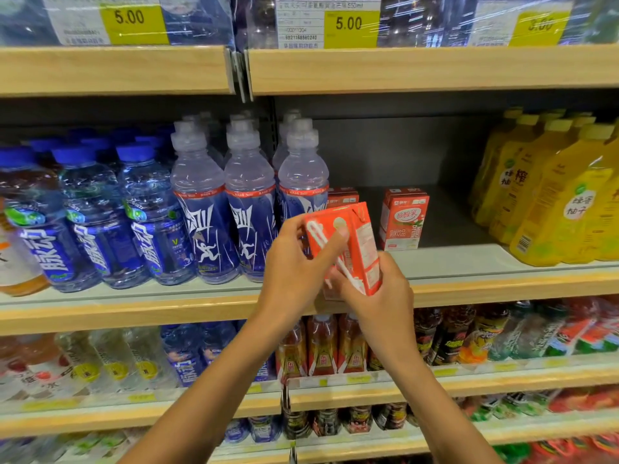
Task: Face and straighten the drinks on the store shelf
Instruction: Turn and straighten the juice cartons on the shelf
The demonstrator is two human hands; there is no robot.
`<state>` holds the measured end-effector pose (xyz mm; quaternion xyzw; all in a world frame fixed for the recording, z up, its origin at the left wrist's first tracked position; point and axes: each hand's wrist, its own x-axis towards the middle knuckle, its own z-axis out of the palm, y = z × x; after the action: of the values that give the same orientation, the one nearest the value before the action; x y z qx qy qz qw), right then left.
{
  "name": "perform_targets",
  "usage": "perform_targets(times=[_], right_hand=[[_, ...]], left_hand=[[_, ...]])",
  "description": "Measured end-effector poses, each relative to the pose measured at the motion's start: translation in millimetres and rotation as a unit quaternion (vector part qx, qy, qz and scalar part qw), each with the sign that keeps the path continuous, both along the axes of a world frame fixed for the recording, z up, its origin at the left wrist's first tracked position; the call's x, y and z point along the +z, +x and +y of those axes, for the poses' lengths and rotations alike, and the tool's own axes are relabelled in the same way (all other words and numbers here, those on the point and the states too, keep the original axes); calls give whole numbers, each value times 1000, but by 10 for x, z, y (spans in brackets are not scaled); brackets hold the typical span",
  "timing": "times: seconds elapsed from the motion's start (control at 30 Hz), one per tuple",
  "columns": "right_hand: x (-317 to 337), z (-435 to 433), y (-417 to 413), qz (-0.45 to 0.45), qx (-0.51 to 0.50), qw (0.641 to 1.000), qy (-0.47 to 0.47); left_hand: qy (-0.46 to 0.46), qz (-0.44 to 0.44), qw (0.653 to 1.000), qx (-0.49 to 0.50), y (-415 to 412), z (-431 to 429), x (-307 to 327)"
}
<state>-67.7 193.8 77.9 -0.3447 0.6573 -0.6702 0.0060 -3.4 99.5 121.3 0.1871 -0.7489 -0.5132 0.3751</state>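
Observation:
A red drink carton (360, 242) with a white straw taped to its back is held tilted in front of the middle shelf (469, 262). My left hand (294, 262) grips its upper left side, thumb across the straw face. My right hand (382, 289) cups its bottom from below. Another red-and-white carton (403, 219) stands upright on the shelf to the right, label facing out. More red cartons (341, 195) show behind the held one.
Blue sports-drink bottles (201, 212) stand in rows left of the cartons. Yellow juice bottles (552, 195) fill the right end. Bare shelf lies between the standing carton and the yellow bottles. Lower shelves (335, 349) hold red and mixed bottles; price tags (348, 25) hang above.

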Motion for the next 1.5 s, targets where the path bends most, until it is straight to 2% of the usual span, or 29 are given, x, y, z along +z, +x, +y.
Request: perform_targets(times=[0.17,0.27,0.33,0.43,0.57,0.67,0.77,0.9,0.97,1.1,1.27,1.5], right_hand=[[-74,-51,36,59,-45,997,-9],[-41,-46,18,56,-12,998,24],[16,-2,-32,13,65,997,41],[82,94,-164,-87,179,978,58],[120,150,-256,-156,245,955,57],[114,143,-234,-141,213,966,31],[90,108,-198,-112,138,984,14],[65,31,-167,-27,11,999,20],[59,-12,-132,3,-18,1000,17],[83,-28,-115,22,6,999,22],[166,97,-246,-45,139,988,53],[248,255,-457,-23,149,983,101]], left_hand=[[16,28,999,38,-141,151,-13],[8,26,998,58,-162,119,8],[15,16,999,39,-152,58,27],[60,22,997,-46,-118,-53,82],[71,20,988,-136,-103,-150,129],[77,24,984,-156,-108,-130,122],[50,27,989,-135,-119,-52,99],[28,32,998,-51,-198,131,53],[33,37,999,0,-244,194,41],[65,72,995,30,-266,151,63],[88,75,991,-74,-192,-6,114],[83,40,975,-204,-183,-157,128]])
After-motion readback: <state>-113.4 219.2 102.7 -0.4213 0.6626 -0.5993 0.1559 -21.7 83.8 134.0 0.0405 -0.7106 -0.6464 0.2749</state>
